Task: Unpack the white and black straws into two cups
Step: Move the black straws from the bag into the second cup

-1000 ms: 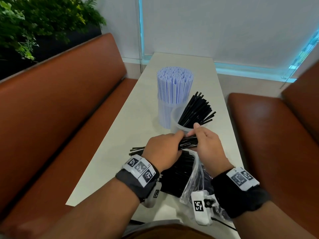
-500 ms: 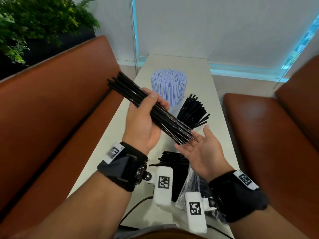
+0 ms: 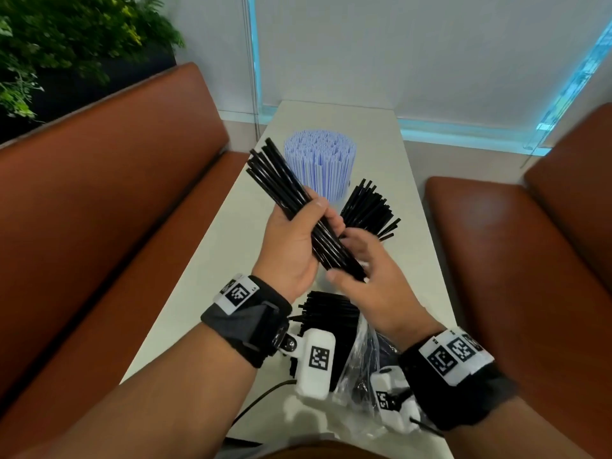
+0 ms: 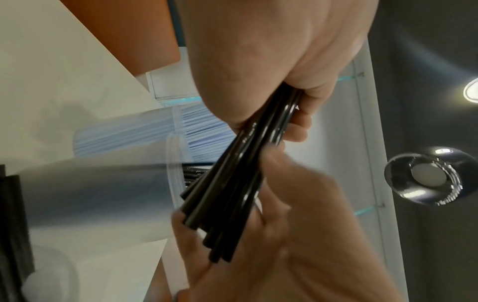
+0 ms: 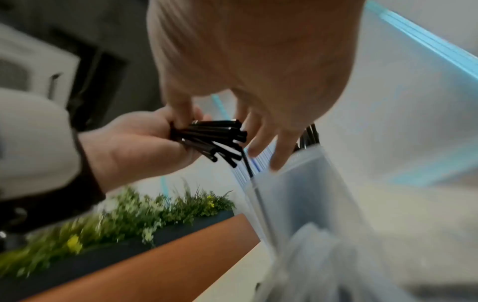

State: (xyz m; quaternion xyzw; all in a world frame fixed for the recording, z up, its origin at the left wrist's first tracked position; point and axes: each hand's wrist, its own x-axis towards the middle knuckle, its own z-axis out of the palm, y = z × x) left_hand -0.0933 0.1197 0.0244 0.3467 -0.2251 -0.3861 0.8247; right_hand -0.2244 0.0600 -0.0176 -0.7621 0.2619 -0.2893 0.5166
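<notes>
Left hand grips black bundle above table, tilted. Right hand flat against lower ends, fingers spread. Head view alone shows white straws, bag; left wrist view shows cup wall.

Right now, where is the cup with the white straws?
In the head view, the cup of white straws stands far along the table, just behind the cup of black straws.
</notes>
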